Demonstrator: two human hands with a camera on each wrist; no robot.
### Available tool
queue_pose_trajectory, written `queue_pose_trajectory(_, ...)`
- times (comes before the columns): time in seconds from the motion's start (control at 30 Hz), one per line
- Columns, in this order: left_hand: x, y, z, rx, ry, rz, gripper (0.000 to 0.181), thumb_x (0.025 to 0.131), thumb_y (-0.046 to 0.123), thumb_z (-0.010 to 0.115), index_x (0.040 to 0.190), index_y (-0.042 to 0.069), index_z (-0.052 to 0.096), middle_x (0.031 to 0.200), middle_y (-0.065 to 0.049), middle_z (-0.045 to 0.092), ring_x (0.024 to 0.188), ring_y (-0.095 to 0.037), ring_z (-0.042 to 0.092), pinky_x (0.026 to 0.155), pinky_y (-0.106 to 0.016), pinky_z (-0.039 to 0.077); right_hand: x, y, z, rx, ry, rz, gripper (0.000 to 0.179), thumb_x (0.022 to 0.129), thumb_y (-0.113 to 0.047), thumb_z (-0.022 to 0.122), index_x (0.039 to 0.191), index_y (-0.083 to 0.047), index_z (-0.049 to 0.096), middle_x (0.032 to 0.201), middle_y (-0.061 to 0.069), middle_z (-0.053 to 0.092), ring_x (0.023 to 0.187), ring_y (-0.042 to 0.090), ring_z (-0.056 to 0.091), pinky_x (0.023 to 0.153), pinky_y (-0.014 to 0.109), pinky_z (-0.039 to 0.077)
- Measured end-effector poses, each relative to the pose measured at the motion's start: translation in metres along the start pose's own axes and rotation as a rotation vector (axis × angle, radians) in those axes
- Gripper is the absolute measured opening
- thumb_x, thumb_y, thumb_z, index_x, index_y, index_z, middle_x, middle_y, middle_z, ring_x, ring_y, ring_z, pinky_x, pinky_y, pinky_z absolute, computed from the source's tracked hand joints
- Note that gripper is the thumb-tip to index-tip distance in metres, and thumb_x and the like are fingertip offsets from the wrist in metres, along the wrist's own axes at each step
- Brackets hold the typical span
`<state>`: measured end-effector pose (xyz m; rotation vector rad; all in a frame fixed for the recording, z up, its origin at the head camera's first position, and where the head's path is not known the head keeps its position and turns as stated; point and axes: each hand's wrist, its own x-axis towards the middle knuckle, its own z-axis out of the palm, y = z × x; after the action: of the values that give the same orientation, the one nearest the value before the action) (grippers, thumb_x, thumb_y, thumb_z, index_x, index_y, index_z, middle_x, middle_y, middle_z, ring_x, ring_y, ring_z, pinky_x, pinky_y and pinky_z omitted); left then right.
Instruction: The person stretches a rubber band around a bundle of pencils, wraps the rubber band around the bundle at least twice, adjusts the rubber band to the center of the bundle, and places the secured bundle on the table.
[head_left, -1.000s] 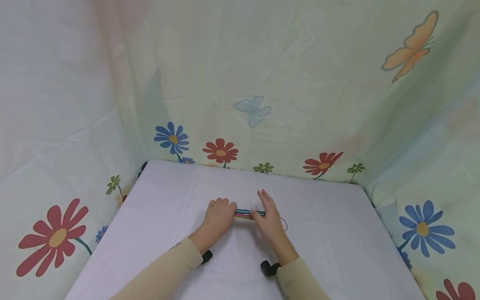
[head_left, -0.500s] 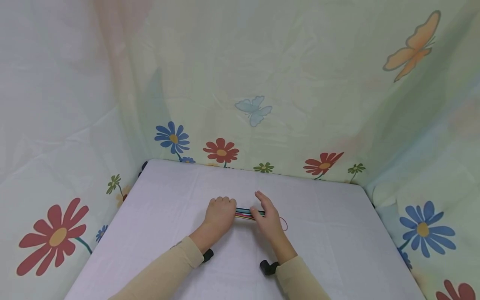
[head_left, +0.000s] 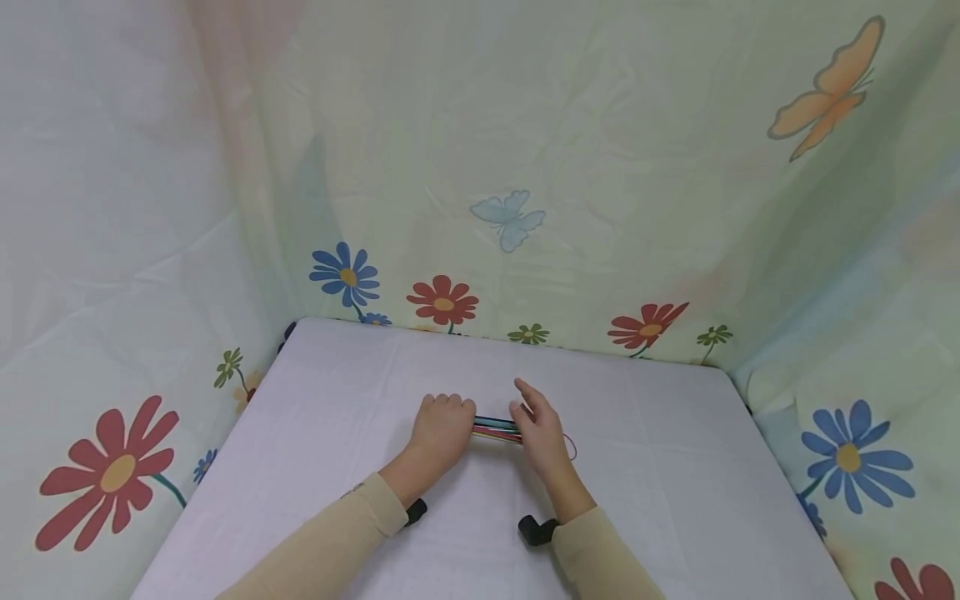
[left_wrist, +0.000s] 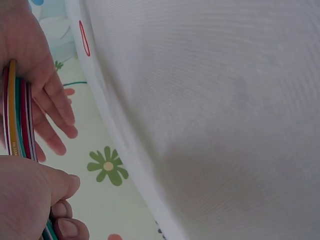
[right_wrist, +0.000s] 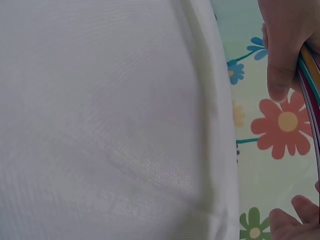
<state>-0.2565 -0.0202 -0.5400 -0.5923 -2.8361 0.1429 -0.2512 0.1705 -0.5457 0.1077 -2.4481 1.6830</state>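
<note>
A bundle of several coloured pencils (head_left: 497,428) lies crosswise between the two hands, over the white-covered table. My left hand (head_left: 441,429) grips its left part with curled fingers. My right hand (head_left: 543,433) meets the other end with its palm, its fingers extended, as the left wrist view shows. Yellow, green, dark red and purple barrels (left_wrist: 20,120) show side by side there, their right ends hidden at the palm. A thin red loop, like a rubber band (head_left: 573,447), lies on the cloth just right of the right hand.
White cloth covers the table (head_left: 660,467). A floral curtain (head_left: 420,125) rises behind it and along both sides. Black wrist-worn pieces (head_left: 537,531) stick out near the sleeves, close above the cloth.
My right hand has shifted slightly at the pencil ends, its thumb lifting off the top of the bundle and turning inward. The left hand keeps its grip in nearly the same place.
</note>
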Motion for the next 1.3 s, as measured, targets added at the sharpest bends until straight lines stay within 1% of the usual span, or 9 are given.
queue_pose_trajectory(0.17, 0.001, 0.0, -0.002, 0.017, 0.012, -0.021, 0.014, 0.096, 0.025, 0.079, 0.098, 0.014, 0.071, 0.091, -0.003, 0.075, 0.088, -0.02, 0.072, 0.083, -0.037, 0.053, 0.0, -0.001, 0.003, -0.029, -0.015, 0.082, 0.046, 0.112, -0.021, 0.055, 0.157, -0.009, 0.054, 0.163, 0.017, 0.054, 0.155, 0.039, 0.047, 0.126, 0.057, 0.037)
queue_pose_trajectory(0.37, 0.0, -0.003, -0.003, -0.002, -0.021, -0.043, 0.015, 0.094, 0.023, 0.082, 0.097, 0.013, 0.072, 0.088, -0.003, 0.076, 0.083, -0.02, 0.073, 0.078, -0.037, 0.058, -0.008, -0.009, 0.005, -0.014, -0.034, 0.189, 0.049, 0.113, -0.031, 0.051, 0.157, -0.008, 0.054, 0.164, 0.013, 0.053, 0.16, 0.036, 0.039, 0.13, 0.058, 0.029)
queue_pose_trajectory(0.47, 0.001, -0.005, -0.002, 0.001, -0.008, -0.04, 0.016, 0.092, 0.023, 0.084, 0.094, 0.013, 0.072, 0.085, -0.003, 0.076, 0.079, -0.02, 0.073, 0.075, -0.037, 0.058, -0.014, -0.015, 0.005, -0.037, -0.04, 0.183, 0.055, 0.113, -0.032, 0.05, 0.162, -0.006, 0.046, 0.17, 0.014, 0.045, 0.161, 0.039, 0.037, 0.13, 0.058, 0.029)
queue_pose_trajectory(0.57, 0.0, -0.005, -0.002, -0.008, 0.008, -0.037, 0.015, 0.091, 0.022, 0.085, 0.092, 0.013, 0.072, 0.083, -0.002, 0.076, 0.076, -0.02, 0.073, 0.073, -0.036, 0.058, -0.021, -0.021, 0.006, -0.079, -0.015, 0.176, 0.06, 0.112, -0.033, 0.052, 0.166, -0.008, 0.04, 0.172, 0.015, 0.04, 0.159, 0.041, 0.039, 0.128, 0.06, 0.032)
queue_pose_trajectory(0.67, -0.001, -0.005, -0.002, -0.018, 0.018, -0.038, 0.015, 0.09, 0.022, 0.085, 0.09, 0.014, 0.072, 0.081, -0.002, 0.076, 0.074, -0.02, 0.074, 0.071, -0.036, 0.058, -0.026, -0.024, 0.008, -0.094, 0.015, 0.167, 0.061, 0.111, -0.031, 0.055, 0.166, -0.01, 0.039, 0.173, 0.015, 0.04, 0.159, 0.042, 0.039, 0.128, 0.061, 0.032)
queue_pose_trajectory(1.0, 0.001, -0.007, -0.001, -0.019, 0.058, -0.024, 0.013, 0.092, 0.022, 0.083, 0.091, 0.015, 0.071, 0.083, -0.001, 0.076, 0.075, -0.02, 0.072, 0.072, -0.038, 0.055, -0.028, -0.015, 0.006, -0.036, -0.027, 0.104, 0.067, 0.106, -0.022, 0.065, 0.166, -0.009, 0.039, 0.174, 0.014, 0.038, 0.162, 0.041, 0.034, 0.131, 0.057, 0.028)
queue_pose_trajectory(1.1, 0.0, -0.007, -0.001, -0.015, 0.057, -0.024, 0.014, 0.091, 0.022, 0.084, 0.091, 0.015, 0.071, 0.084, -0.001, 0.076, 0.076, -0.02, 0.072, 0.072, -0.037, 0.055, -0.028, -0.015, 0.004, -0.034, -0.012, 0.114, 0.067, 0.105, -0.021, 0.064, 0.165, -0.006, 0.039, 0.172, 0.018, 0.04, 0.162, 0.041, 0.035, 0.13, 0.057, 0.029)
queue_pose_trajectory(1.2, 0.0, -0.008, -0.003, -0.014, 0.057, -0.03, 0.015, 0.091, 0.022, 0.084, 0.092, 0.014, 0.071, 0.086, -0.001, 0.077, 0.078, -0.02, 0.072, 0.073, -0.038, 0.055, -0.032, -0.018, 0.003, -0.056, -0.001, 0.144, 0.068, 0.105, -0.021, 0.064, 0.165, -0.004, 0.038, 0.169, 0.024, 0.043, 0.159, 0.044, 0.039, 0.127, 0.059, 0.034)
queue_pose_trajectory(1.3, 0.0, -0.008, -0.005, -0.015, 0.065, -0.017, 0.015, 0.091, 0.023, 0.084, 0.092, 0.015, 0.071, 0.085, -0.001, 0.076, 0.077, -0.02, 0.071, 0.073, -0.038, 0.055, -0.036, -0.022, 0.004, -0.037, -0.008, 0.158, 0.071, 0.104, -0.018, 0.066, 0.166, -0.003, 0.035, 0.168, 0.028, 0.04, 0.158, 0.045, 0.039, 0.125, 0.059, 0.037)
